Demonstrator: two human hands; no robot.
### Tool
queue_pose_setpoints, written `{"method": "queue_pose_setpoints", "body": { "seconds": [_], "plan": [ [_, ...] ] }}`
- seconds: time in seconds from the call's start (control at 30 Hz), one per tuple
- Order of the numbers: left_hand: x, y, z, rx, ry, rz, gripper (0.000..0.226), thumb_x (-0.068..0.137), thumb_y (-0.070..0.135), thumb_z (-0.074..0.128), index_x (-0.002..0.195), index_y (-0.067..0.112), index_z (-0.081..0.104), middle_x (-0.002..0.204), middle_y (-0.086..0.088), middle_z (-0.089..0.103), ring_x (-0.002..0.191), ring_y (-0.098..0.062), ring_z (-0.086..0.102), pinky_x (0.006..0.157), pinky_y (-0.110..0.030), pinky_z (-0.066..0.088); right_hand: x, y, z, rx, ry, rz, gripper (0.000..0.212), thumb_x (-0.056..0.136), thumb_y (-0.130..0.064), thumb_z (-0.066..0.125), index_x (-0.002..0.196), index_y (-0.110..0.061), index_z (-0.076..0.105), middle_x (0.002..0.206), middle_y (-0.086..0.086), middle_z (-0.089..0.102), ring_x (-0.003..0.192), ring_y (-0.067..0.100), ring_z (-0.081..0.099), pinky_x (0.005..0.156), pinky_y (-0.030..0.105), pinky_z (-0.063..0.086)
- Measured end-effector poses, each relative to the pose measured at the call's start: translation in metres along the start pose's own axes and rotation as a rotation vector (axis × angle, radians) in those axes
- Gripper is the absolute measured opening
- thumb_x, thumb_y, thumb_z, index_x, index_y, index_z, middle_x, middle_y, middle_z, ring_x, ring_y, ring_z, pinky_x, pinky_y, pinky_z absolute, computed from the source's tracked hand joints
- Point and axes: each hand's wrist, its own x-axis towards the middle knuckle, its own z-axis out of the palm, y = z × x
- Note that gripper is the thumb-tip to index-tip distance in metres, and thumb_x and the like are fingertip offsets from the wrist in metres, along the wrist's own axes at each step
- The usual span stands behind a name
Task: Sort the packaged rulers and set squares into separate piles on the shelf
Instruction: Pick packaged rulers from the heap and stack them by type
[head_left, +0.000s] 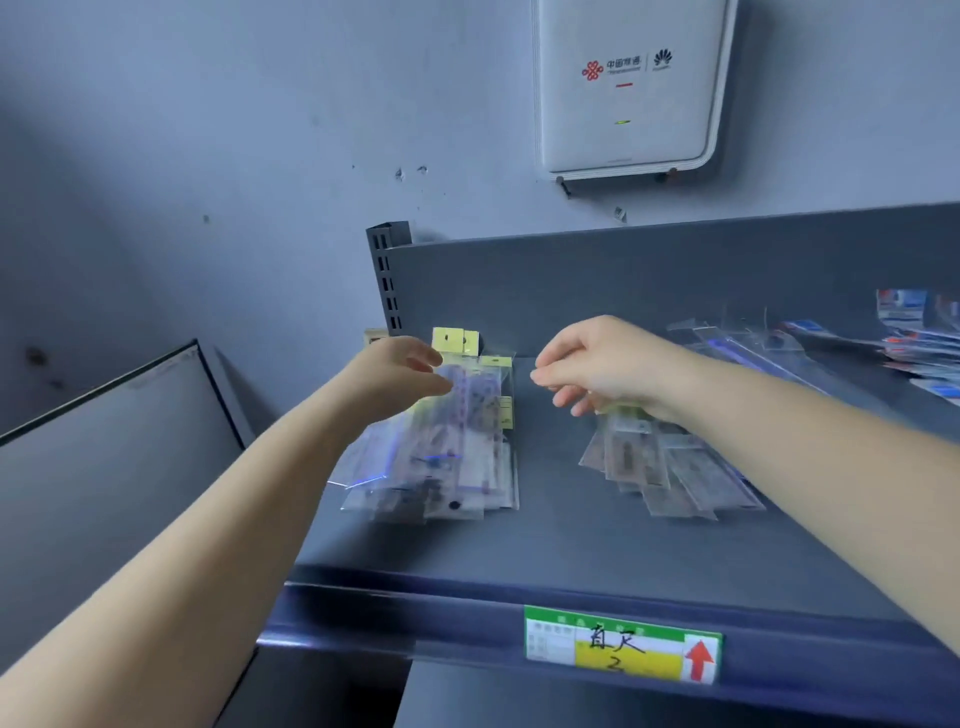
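Mid-frame: left hand (400, 376) pinched top packet of left pile (441, 457); right hand (597, 369) hovered, fingers loosely curled, empty. Packets prob. light, slick; best gripped by header card.

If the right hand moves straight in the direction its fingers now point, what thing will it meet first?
The right hand points leftward across the shelf. The gap before it looks free; the first thing in that line is probably the clear packet that the left hand touches on the left pile. Depth is uncertain.
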Motion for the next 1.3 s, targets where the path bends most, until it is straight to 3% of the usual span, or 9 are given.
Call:
{"method": "queue_pose_setpoints", "body": {
  "seconds": [0.17,0.27,0.4,0.6,0.8,0.93,1.0,1.13,1.3],
  "plan": [
    [-0.002,-0.026,-0.006,0.079,-0.083,-0.072,0.051,0.085,0.026,0.066,0.131,0.013,0.049,0.131,-0.005,0.053,0.108,-0.019,0.054,0.087,-0.026,0.040,0.010,-0.014,0.042,-0.206,-0.079,0.034,0.061,0.082,-0.035,0.068,0.128,0.001,0.051,0.134,0.019,0.051,0.124,0.033,0.049,0.105,0.040,0.040],
    [0.003,-0.036,-0.005,0.155,-0.069,-0.093,0.062,0.084,0.034,0.067,0.136,0.013,0.043,0.138,-0.005,0.048,0.120,-0.021,0.050,0.091,-0.027,0.038,0.010,-0.022,0.057,-0.326,-0.108,0.025,0.072,0.081,-0.041,0.068,0.140,-0.009,0.040,0.144,0.007,0.042,0.128,0.022,0.044,0.098,0.026,0.036],
    [0.009,-0.044,-0.003,0.163,-0.014,-0.159,0.071,0.083,0.038,0.067,0.140,0.010,0.036,0.143,-0.005,0.043,0.127,-0.024,0.045,0.096,-0.029,0.037,0.016,-0.028,0.071,-0.349,-0.055,0.024,0.070,0.077,-0.040,0.072,0.133,-0.008,0.042,0.137,0.007,0.046,0.122,0.022,0.048,0.097,0.029,0.040],
    [0.014,-0.058,-0.004,0.086,0.044,-0.172,0.066,0.078,0.042,0.072,0.130,0.010,0.045,0.121,-0.004,0.056,0.106,-0.022,0.053,0.086,-0.031,0.044,0.031,-0.033,0.082,-0.331,0.003,0.111,0.093,0.071,-0.044,0.077,0.140,-0.003,0.030,0.143,0.009,0.040,0.127,0.025,0.044,0.097,0.031,0.039],
    [0.016,-0.060,-0.006,-0.028,0.045,-0.154,0.073,0.078,0.035,0.075,0.137,0.011,0.039,0.126,-0.003,0.053,0.097,-0.020,0.052,0.077,-0.026,0.037,0.037,-0.025,0.075,-0.116,0.058,0.212,0.072,0.072,-0.017,0.080,0.130,0.001,0.041,0.126,0.015,0.050,0.114,0.029,0.051,0.092,0.034,0.043],
    [0.016,-0.059,-0.012,0.002,-0.002,-0.225,0.048,0.078,0.033,0.075,0.114,0.012,0.052,0.091,0.000,0.047,0.085,-0.018,0.046,0.070,-0.026,0.035,0.041,-0.019,0.076,-0.032,0.063,0.226,0.027,0.073,-0.005,0.075,0.092,-0.002,0.057,0.076,0.010,0.050,0.064,0.022,0.047,0.062,0.025,0.039],
    [0.018,-0.060,-0.015,0.021,-0.018,-0.249,0.038,0.075,0.034,0.077,0.091,0.014,0.048,0.081,0.000,0.046,0.068,-0.014,0.043,0.058,-0.025,0.034,0.042,-0.017,0.073,0.035,0.092,0.215,0.021,0.075,0.001,0.069,0.094,-0.001,0.061,0.073,0.010,0.051,0.063,0.023,0.048,0.066,0.027,0.040],
    [0.020,-0.062,-0.017,0.020,-0.016,-0.273,0.043,0.073,0.035,0.078,0.093,0.009,0.051,0.079,-0.004,0.047,0.060,-0.014,0.039,0.050,-0.022,0.029,0.038,-0.018,0.064,0.184,0.165,0.160,0.015,0.082,0.001,0.064,0.096,-0.003,0.063,0.074,0.011,0.057,0.062,0.021,0.051,0.072,0.030,0.037],
    [0.019,-0.065,-0.024,-0.065,0.059,-0.261,0.017,0.083,0.018,0.067,0.087,0.011,0.052,0.066,-0.004,0.043,0.056,-0.016,0.037,0.047,-0.022,0.027,0.037,-0.018,0.056,0.527,0.167,0.153,0.018,0.086,0.006,0.059,0.098,-0.006,0.053,0.071,0.006,0.055,0.060,0.016,0.052,0.079,0.029,0.043]
  ]
}}
